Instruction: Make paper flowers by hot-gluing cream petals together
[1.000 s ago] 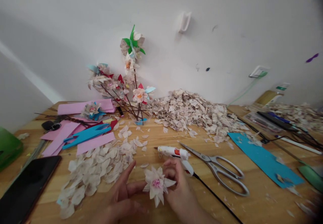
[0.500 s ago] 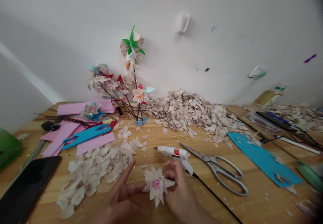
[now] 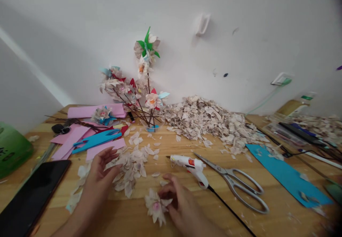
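My right hand [image 3: 179,204] is closed on a pale petal flower [image 3: 155,205] with a pink centre, which faces up toward me near the table's front. Its stem side is hidden behind my fingers. My left hand [image 3: 100,174] hovers over the loose pile of dried petals [image 3: 131,166], fingers apart and slightly curled, with nothing visible in them. Just beyond my right hand lies a white glue gun [image 3: 190,163] with a dark cable. Beside it, large silver scissors [image 3: 232,180] rest with their blades together.
A black phone [image 3: 36,194] lies at the left, near a green container [image 3: 13,149]. Blue and pink paper strips [image 3: 96,141] sit behind the petals. Finished flowers on twigs [image 3: 149,103] stand at the wall beside a large petal heap [image 3: 203,119]. A blue sheet [image 3: 284,174] lies right.
My left hand has moved left from beside the flower to over the petal pile. My right hand has shifted slightly left and down with the flower. The whole view has turned slightly left.
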A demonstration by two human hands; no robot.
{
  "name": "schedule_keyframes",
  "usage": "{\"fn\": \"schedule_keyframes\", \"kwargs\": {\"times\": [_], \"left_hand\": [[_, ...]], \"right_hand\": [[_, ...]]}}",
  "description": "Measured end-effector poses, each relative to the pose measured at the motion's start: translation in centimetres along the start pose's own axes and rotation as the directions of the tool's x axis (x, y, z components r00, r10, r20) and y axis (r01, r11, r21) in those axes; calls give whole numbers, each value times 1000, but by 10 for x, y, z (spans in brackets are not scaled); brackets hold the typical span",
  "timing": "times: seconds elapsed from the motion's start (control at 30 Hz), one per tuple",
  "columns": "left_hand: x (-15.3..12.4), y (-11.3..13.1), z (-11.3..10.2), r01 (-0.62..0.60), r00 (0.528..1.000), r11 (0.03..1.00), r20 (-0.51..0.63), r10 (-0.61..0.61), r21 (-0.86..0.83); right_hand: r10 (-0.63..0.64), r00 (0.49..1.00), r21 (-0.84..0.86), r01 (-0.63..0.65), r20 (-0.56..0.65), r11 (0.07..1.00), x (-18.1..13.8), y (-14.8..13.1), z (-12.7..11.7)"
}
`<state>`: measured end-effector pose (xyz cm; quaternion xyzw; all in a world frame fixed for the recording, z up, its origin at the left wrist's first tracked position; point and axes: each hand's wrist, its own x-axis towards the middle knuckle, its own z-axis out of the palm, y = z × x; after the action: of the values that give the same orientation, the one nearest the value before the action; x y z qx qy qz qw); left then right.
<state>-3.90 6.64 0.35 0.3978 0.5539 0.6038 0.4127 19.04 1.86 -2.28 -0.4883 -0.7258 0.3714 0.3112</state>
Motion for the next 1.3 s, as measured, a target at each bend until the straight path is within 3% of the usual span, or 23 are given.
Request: {"fn": "schedule_keyframes", "kwargs": {"times": [0.47,0.63,0.73,0.83,0.87,0.93,1.0,1.13,1.3], "left_hand": [[5,-6,-5,-167,984,965,96,150,203],[3,6,-8,-285,958,891,133,254,352],[1,11,-13,-434,894,755,341,292,491],[-2,11,-17,-614,744,602,628,226,511],[-3,10,-17,-660,694,567,689,209,493],[-4,5,-17,-709,641,520,743,192,477],[-4,-1,-16,-723,635,484,750,185,493],[-1,-9,-16,-704,677,438,714,178,559],[1,-7,-14,-683,699,464,689,191,564]], "right_hand": [[-66,991,-111,79,120,991,-8,-9,-32],[-152,986,-216,163,64,963,-9,-1,-37],[-177,984,-267,174,13,948,-7,-1,-37],[-175,984,-306,166,-4,937,-7,-4,-38],[-174,985,-318,163,-4,934,-7,-5,-39],[-170,985,-331,156,-14,931,-8,-8,-42],[-173,984,-330,150,-42,932,-7,-12,-45],[-215,972,-327,173,-97,929,-6,-17,-47],[-240,964,-294,198,-115,935,-6,-16,-46]]}}
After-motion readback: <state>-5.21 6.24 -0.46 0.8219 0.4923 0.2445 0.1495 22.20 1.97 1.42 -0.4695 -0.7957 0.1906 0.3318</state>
